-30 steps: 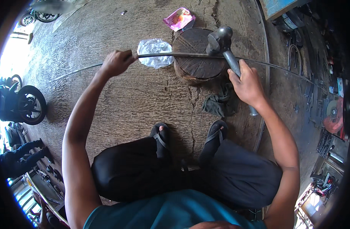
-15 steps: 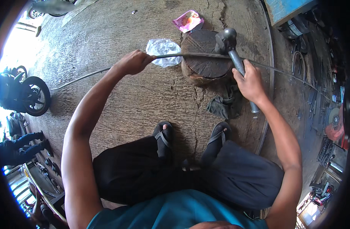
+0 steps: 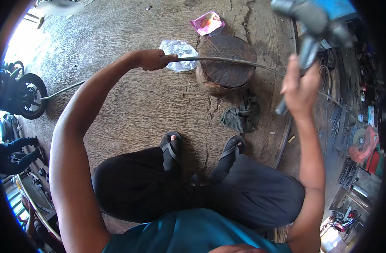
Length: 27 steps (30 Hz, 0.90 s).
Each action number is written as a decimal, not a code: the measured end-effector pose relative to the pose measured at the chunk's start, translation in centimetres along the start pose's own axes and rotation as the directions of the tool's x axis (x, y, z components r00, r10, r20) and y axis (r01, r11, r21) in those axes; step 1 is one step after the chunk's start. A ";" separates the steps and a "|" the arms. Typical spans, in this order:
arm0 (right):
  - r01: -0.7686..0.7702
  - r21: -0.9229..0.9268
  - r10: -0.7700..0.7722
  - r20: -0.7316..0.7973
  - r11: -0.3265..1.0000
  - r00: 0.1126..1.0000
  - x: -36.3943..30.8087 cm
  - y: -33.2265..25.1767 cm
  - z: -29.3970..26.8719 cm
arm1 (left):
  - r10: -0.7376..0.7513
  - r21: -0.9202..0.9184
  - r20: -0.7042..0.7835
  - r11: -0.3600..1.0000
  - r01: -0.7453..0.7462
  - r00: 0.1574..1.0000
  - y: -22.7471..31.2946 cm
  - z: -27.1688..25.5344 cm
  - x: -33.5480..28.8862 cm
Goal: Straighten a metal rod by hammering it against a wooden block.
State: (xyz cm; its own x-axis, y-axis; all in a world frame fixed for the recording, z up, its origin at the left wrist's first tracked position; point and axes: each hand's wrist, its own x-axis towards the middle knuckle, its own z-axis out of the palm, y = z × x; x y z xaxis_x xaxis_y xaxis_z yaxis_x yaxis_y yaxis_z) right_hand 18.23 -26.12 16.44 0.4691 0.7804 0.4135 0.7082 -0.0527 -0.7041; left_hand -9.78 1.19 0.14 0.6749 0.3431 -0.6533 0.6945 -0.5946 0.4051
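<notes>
I count two hands of mine, one left hand [image 3: 154,60] and one right hand [image 3: 301,87]; one hammer [image 3: 309,51], one long thin rod [image 3: 233,60], one round wooden block [image 3: 226,75], one clear plastic bag [image 3: 182,49], one pink packet [image 3: 207,22], one dark cloth [image 3: 239,117], and my own two sandals [image 3: 172,148] and two trouser legs [image 3: 127,183].

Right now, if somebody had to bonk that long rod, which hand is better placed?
Probably the right hand: its grip is around the hammer. The left hand has its grip on the rod, which runs across the wooden block.
</notes>
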 end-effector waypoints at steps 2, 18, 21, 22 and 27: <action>-0.099 -0.301 0.173 0.232 0.948 0.957 -2.1 2.3 2.1 | -0.069 -0.074 0.024 0.995 0.070 0.997 0.1 -0.1 0.0; 0.033 -0.028 -0.031 0.070 0.999 0.997 -0.9 -1.0 -2.1 | 0.138 0.193 -0.205 0.976 -0.098 0.969 0.3 -0.2 3.3; 0.049 -0.281 0.041 0.305 0.958 0.951 -2.9 1.9 1.4 | 0.081 0.141 -0.250 0.989 -0.046 0.965 0.2 0.1 3.8; -0.087 -0.506 0.349 0.451 0.858 0.822 -3.9 3.0 2.5 | 0.097 0.147 -0.254 0.987 -0.061 0.962 0.3 0.1 3.9; 0.005 -0.403 0.196 0.455 0.915 0.869 -6.0 5.6 2.4 | 0.119 0.134 -0.365 0.988 -0.074 0.923 1.5 0.0 2.8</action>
State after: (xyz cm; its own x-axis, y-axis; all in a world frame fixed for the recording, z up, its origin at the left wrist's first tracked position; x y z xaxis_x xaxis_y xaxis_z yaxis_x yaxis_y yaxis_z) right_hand 18.13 -29.54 8.60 0.3061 0.9511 -0.0417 0.8630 -0.2957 -0.4095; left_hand -6.82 1.23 -1.13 0.7966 0.5118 -0.3216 0.6030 -0.7105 0.3628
